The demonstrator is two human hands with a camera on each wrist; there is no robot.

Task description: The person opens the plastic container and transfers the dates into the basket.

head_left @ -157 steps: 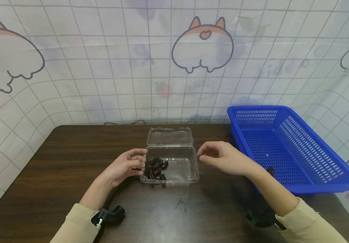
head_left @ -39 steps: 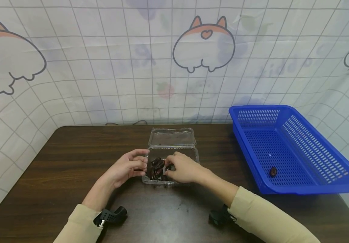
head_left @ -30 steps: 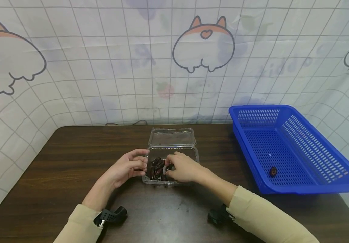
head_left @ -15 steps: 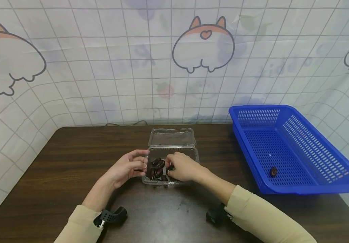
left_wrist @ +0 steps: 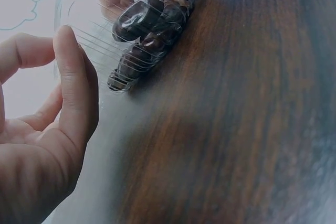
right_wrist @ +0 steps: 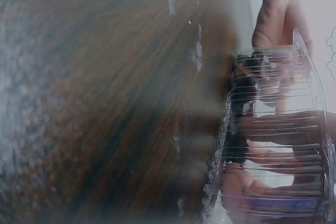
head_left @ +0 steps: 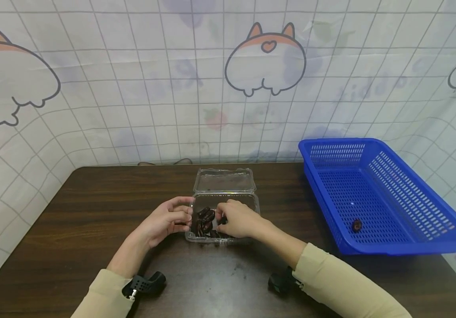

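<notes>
A clear plastic clamshell box point(head_left: 247, 239) stands on the table with its lid point(head_left: 224, 180) folded back. Dark brown, wrinkled dates point(head_left: 205, 221) are heaped in its left half. My left hand point(head_left: 164, 222) rests against the box's left wall with loosely bent fingers. My right hand point(head_left: 239, 219) reaches into the box and pinches a date point(head_left: 222, 220) between thumb and fingers, most of it covered. Through the ribbed wall, the right wrist view shows the fingers point(right_wrist: 236, 182) around a dark date point(right_wrist: 235, 148). One single date point(head_left: 356, 226) lies in the blue basket point(head_left: 331, 221).
The blue slotted basket stands at the table's right edge, beyond my right forearm. A dark wooden table point(head_left: 92, 207) bears everything, and a printed grid-pattern cloth point(head_left: 152, 88) hangs behind it. A thin cable point(head_left: 182, 160) shows at the back edge.
Since the oldest frame, my right hand has moved left from beside the box into it, down to the dates. Over the last second it has barely shifted. My left hand stays put.
</notes>
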